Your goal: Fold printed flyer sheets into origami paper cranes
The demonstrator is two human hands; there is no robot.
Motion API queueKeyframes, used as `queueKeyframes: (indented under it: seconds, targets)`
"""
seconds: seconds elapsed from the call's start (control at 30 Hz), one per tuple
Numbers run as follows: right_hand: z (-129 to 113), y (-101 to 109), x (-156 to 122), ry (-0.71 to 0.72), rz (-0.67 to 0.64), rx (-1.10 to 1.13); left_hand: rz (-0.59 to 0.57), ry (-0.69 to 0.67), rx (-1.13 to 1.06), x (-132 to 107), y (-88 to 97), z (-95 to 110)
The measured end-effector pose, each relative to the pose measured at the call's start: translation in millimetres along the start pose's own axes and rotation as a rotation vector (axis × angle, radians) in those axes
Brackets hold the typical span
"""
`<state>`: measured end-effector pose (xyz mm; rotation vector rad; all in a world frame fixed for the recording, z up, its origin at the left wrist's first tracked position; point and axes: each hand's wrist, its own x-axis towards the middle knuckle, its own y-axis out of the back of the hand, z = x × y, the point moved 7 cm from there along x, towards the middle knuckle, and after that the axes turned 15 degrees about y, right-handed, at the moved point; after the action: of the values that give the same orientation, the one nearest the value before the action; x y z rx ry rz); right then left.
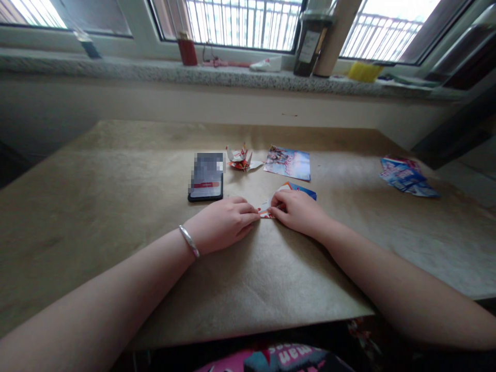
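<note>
A small folded paper (265, 208), white with orange and red marks, lies flat on the table between my hands. From beneath my right hand a blue and orange part of paper (305, 190) sticks out; I cannot tell whether it is the same piece. My left hand (235, 219), a silver bangle at its wrist, presses its closed fingertips on the paper's left end. My right hand (297, 209) pinches the paper with thumb and bent fingers and covers much of it. Just beyond them sits a folded paper crane (241, 161), red and white.
A phone (209, 181) lies left of the crane. To its right is a flat printed sheet (289, 163). Several blue and pink printed papers (406, 176) lie farther right. A windowsill (232, 76) with a red container (187, 50) and a dark jar (309, 46) runs behind the table (116, 217).
</note>
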<state>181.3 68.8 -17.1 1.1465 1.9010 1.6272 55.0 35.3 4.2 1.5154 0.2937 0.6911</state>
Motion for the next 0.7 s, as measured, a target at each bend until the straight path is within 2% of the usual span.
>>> queueKeyframes:
  seconds: [0.27, 0.7]
  targets:
    - [2.4, -0.6, 0.7, -0.025, -0.014, 0.004, -0.031, 0.012, 0.068, 0.0, -2.9, 1.7]
    - [3.7, -0.7, 1.1, -0.031, -0.048, 0.022, -0.046, 0.100, 0.038, 0.2, -0.2, -3.1]
